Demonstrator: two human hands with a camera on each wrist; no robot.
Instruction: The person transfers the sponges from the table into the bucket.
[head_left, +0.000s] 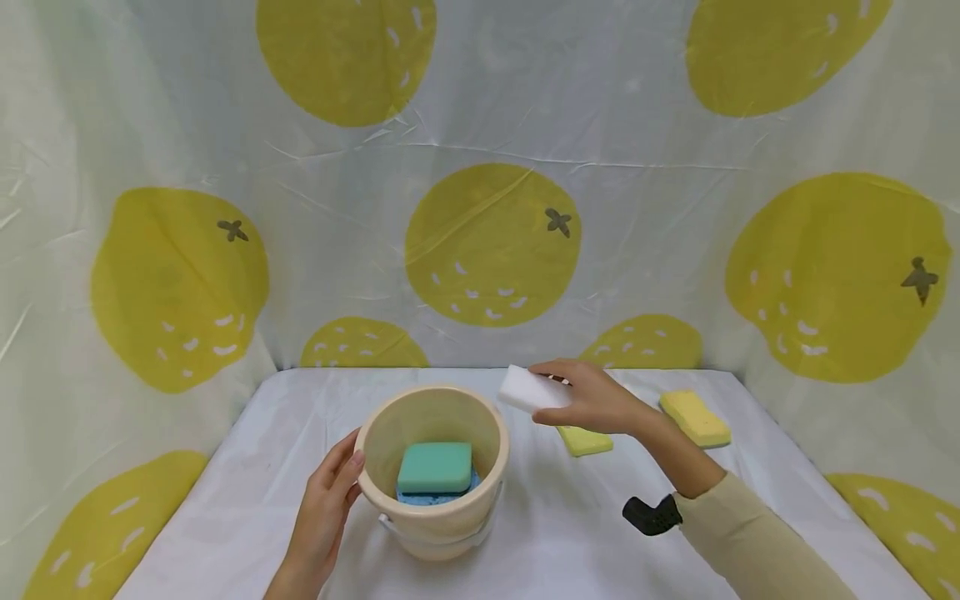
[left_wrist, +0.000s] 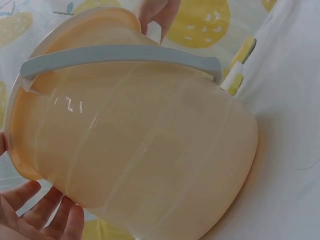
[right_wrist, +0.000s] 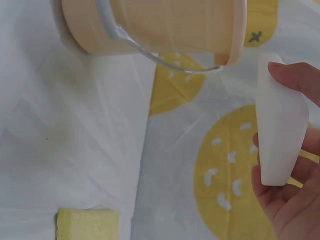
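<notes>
My left hand (head_left: 326,500) grips the cream bucket (head_left: 420,518) at its left rim, thumb over the edge and fingers against the outer wall. The bucket stands on the table, tilted towards me in the head view, its pale grey handle (left_wrist: 120,54) hanging down. Inside it a green sponge (head_left: 435,467) lies on a blue sponge (head_left: 427,500). Just right of the rim, my right hand (head_left: 592,400) holds a white sponge block (right_wrist: 280,130) between thumb and fingers, above the table and apart from the bucket.
Two yellow sponges lie right of the bucket: a nearer one (head_left: 587,442) partly behind my right hand, and a farther one (head_left: 696,418). Between them in the left wrist view shows a small white object (left_wrist: 232,76). A lemon-patterned sheet (head_left: 487,133) encloses the white-covered table (head_left: 570,550).
</notes>
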